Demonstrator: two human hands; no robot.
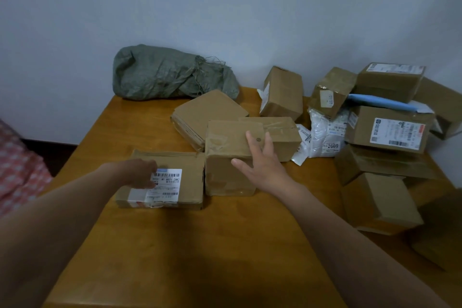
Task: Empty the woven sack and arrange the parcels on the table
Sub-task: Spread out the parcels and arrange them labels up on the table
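A crumpled green woven sack lies at the back of the wooden table, against the wall. My left hand rests on a flat cardboard parcel with a white barcode label. My right hand lies with fingers spread on the right side of a taped brown box that stands beside the flat parcel. Behind it sit another taped box and a flat brown parcel.
Several brown boxes are heaped at the right, one with a large label, with a white plastic mailer and a blue envelope among them. A box sits near the right edge. Pink checked fabric shows at the left.
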